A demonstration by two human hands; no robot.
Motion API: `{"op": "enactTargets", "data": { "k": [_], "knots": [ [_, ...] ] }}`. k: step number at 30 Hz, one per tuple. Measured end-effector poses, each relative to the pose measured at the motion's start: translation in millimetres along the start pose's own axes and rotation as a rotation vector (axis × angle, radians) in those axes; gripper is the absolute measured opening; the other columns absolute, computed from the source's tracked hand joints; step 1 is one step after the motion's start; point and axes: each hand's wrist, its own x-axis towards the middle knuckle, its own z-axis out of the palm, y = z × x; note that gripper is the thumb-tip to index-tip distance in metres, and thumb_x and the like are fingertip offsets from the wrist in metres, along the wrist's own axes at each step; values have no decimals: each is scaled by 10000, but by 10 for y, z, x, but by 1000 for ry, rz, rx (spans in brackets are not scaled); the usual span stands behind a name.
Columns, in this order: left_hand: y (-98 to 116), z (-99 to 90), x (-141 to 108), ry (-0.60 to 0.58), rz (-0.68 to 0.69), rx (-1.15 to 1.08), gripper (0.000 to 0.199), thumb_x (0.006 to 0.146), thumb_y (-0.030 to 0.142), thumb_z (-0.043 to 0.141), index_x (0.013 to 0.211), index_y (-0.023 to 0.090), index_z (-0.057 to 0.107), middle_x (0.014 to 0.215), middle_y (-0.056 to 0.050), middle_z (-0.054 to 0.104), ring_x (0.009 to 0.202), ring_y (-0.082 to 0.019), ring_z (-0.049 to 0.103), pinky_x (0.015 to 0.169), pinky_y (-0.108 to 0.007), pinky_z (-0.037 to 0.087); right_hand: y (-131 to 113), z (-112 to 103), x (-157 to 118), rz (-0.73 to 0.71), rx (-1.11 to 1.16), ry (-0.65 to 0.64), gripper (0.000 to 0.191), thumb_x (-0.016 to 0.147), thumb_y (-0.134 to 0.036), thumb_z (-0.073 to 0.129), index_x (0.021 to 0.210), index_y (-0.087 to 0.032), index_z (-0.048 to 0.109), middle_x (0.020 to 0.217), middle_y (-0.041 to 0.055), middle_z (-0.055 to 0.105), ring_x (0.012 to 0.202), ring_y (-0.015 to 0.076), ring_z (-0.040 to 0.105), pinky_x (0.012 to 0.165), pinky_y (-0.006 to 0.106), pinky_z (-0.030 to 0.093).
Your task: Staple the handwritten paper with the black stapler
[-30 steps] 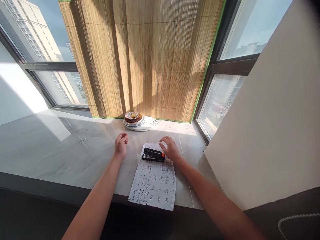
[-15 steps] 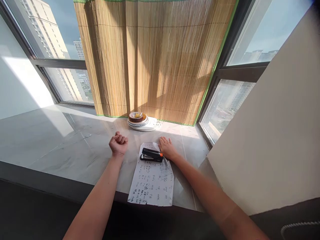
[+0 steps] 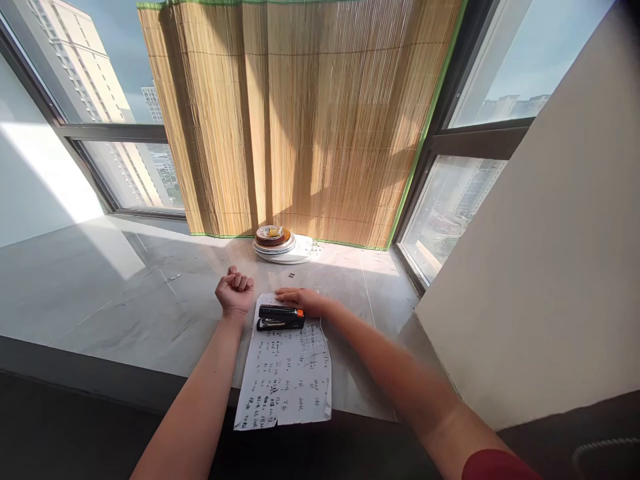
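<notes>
My left hand [image 3: 235,292] rests on the stone sill, closed in a fist with its curled fingers turned up. Whatever it may hold is hidden. To the right lies a sheet of paper [image 3: 287,380] covered in handwriting, its near end reaching past the sill's edge. On its upper part sits a black stapler [image 3: 281,317] with an orange patch at its right end. My right hand [image 3: 303,300] lies just beyond the stapler with its fingers stretched out flat to the left, over the top of the sheet. Beyond this hand are small dark pieces [image 3: 291,275], too small to name surely.
A stack of plates [image 3: 275,247] stands at the back of the sill [image 3: 125,300], against a bamboo blind [image 3: 300,133]. More small bits [image 3: 173,278] lie to the left. A slanting wall [image 3: 525,267] and windows close in the right side.
The paper, with the stapler on it, has shifted left and towards me. My right hand has moved left across the sheet's top. Small dark pieces now show on the sill. My left hand stays closed.
</notes>
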Motion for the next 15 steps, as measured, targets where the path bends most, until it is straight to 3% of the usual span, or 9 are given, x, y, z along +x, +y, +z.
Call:
{"op": "enactTargets", "data": {
  "k": [6,11,15],
  "knots": [
    [1,59,-17,-3,-44,42,181,764,199,598,779,220,418,496,115,165,395,-70,166,452,-225,265,-2,-158,-409,104,-16,35,390,1031,-313,505,1397,-267,631,1557,30,500,1478,219,423,1235,401,338],
    [-28,147,-20,-90,-155,58,157,734,153,609,799,210,478,509,119,161,401,-65,160,450,-215,255,208,-396,-860,173,-53,86,410,1008,-331,543,1401,-252,629,1550,82,505,1471,279,432,1206,474,380],
    [-113,209,-50,-191,-235,240,136,770,186,642,853,204,536,520,125,177,412,-61,166,457,-209,240,243,-449,-970,135,-37,164,351,1010,-355,533,1298,-246,699,1469,89,593,1431,287,485,1175,480,411]
  ]
}}
